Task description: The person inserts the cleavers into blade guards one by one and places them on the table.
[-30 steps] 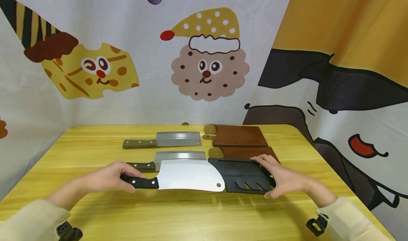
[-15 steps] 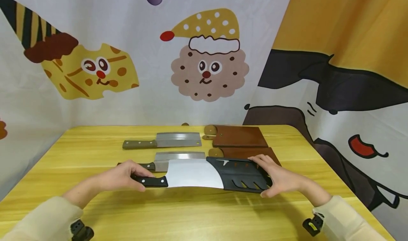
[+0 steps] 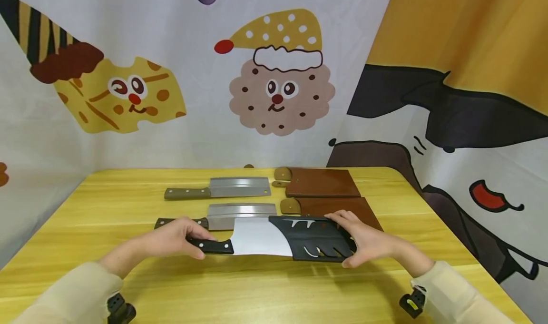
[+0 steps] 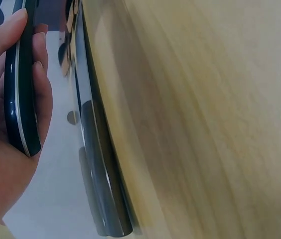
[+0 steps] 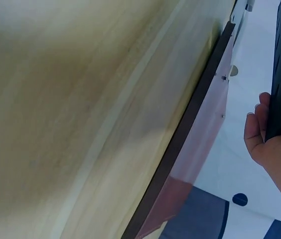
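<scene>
A cleaver (image 3: 259, 236) with a broad pale blade and black riveted handle is held above the table's near half. My left hand (image 3: 177, 238) grips its handle; in the left wrist view the fingers wrap the black handle (image 4: 21, 99). My right hand (image 3: 364, 238) holds a black slotted blade sheath (image 3: 318, 238) by its right end, thumb at the near edge and fingers at the far edge. The outer part of the blade lies inside the sheath, and light metal shows through some slots. In the right wrist view, fingers (image 5: 255, 129) curl at the dark sheath's edge.
Behind lie two more cleavers, one with an olive handle (image 3: 187, 194) and one with a dark handle (image 3: 181, 223). To their right are two brown leather sheaths, the farther sheath (image 3: 323, 183) and the nearer sheath (image 3: 342, 207). A printed cloth (image 3: 205, 100) hangs behind the table.
The cleaver has moved right into the black sheath, so less blade shows and its tip hole is covered. My left hand has moved right, and my right hand slightly left.
</scene>
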`<state>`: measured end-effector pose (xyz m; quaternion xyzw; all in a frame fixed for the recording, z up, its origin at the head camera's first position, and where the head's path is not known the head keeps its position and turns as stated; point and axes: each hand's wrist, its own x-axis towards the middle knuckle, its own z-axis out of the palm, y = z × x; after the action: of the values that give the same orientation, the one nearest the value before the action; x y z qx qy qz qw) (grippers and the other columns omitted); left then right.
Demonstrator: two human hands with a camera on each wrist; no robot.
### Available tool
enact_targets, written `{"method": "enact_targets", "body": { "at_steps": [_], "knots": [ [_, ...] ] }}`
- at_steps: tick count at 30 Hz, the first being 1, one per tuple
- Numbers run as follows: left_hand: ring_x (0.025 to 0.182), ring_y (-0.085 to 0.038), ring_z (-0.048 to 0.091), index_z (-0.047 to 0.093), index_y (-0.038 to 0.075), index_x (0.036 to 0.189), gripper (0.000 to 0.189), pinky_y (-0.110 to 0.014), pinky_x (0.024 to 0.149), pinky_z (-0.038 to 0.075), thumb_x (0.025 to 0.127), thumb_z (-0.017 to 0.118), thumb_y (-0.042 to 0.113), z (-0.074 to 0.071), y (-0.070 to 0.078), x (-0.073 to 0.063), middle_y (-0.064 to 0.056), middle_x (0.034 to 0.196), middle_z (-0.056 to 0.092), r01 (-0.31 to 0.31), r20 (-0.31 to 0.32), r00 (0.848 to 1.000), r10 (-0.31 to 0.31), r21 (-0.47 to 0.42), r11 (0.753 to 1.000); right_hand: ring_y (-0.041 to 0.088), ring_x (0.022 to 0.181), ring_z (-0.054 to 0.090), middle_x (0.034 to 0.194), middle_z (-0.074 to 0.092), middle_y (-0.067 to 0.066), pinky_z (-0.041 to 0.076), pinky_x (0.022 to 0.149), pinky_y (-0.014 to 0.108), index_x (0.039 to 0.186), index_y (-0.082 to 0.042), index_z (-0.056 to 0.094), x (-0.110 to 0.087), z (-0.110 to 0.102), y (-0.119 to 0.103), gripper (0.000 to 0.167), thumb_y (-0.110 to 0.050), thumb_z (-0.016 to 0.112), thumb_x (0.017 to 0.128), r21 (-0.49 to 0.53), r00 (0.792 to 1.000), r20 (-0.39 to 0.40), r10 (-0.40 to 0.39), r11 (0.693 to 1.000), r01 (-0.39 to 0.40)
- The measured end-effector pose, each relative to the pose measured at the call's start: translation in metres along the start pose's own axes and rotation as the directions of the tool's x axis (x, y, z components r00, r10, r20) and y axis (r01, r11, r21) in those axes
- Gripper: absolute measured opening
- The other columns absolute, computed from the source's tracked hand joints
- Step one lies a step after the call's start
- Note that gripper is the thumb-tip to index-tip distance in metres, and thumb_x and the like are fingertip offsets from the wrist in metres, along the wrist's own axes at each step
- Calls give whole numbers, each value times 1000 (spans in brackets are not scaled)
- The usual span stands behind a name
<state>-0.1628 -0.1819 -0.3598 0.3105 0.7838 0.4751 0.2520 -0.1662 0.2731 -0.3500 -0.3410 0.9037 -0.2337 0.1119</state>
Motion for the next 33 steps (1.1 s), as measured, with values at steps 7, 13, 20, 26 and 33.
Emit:
{"method": "enact_targets", "body": {
  "at_steps": [7,13,20,26,33],
  "knots": [
    [85,-10,66,68,0,110,32,-22,73,52,80,71,10,6,5,5,-16,103,70,0,-3,1000,0,6,1000,22,109,35,129,39,6,39,80,28,142,-5,33,6,3,-6,96,-28,78,59,9,1000,9,6,1000,-6],
    [86,-6,65,67,0,112,34,-22,75,52,81,71,12,10,6,9,-16,104,69,-13,4,1000,13,10,1000,21,109,35,129,38,6,39,82,28,142,-2,33,11,9,-10,97,-28,78,60,21,1000,22,0,1000,-1],
    [88,-3,65,66,-6,111,35,-21,76,52,81,71,10,18,2,18,-21,105,68,-89,21,996,89,-4,996,20,110,35,129,38,5,39,83,30,142,-1,33,19,16,-17,98,-28,77,59,30,999,38,-12,999,11],
    [83,-2,65,67,-7,109,35,-20,73,52,78,73,9,27,-2,23,-19,100,70,-77,10,997,77,-1,997,18,108,35,127,39,3,38,85,31,142,-1,33,29,26,-21,98,-30,77,59,14,998,60,-28,1000,28],
    [83,-3,66,67,-6,108,36,-21,73,53,78,73,11,30,-6,21,-18,102,70,-71,9,997,71,4,997,17,109,34,127,38,2,39,85,32,142,-2,33,30,33,-22,98,-29,77,58,19,997,75,-9,1000,7]
  ]
}}
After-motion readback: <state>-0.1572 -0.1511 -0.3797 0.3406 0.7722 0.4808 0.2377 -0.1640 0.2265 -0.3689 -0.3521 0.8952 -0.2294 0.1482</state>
